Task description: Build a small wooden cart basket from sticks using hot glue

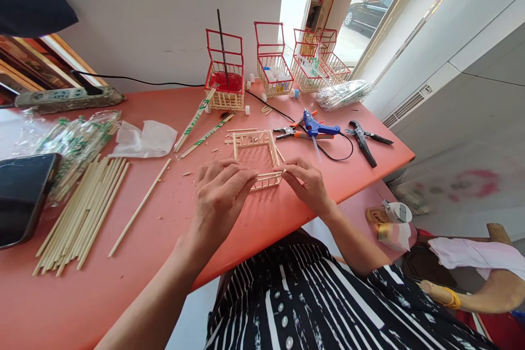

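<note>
"What do the two hands have between them?"

"A short wooden stick (270,175). The left hand (223,183) pinches one end between thumb and fingers, and the right hand (303,178) has thumb and fingers closed on the other."

"And the slatted wooden frame (273,147)?"

"It's on the red tabletop (164,224), right in front of the person. The stick sits across its near side, but from here I can't tell whether the two touch."

"What's around the right hand?"

"A blue glue gun (318,127) lies beyond it, next to some orange-handled pliers (301,134). Farther right there's a black-handled hand tool (363,142), its handles spread."

"And over on the left?"

"One loose chopstick (139,208) lies apart from the hand, then a spread of bare chopsticks (84,213), with a black smartphone (27,197) near the edge."

"Those miniature carts (225,99) by the wall?"

"Stick-built, with red handles, standing in a row behind everything."
</note>
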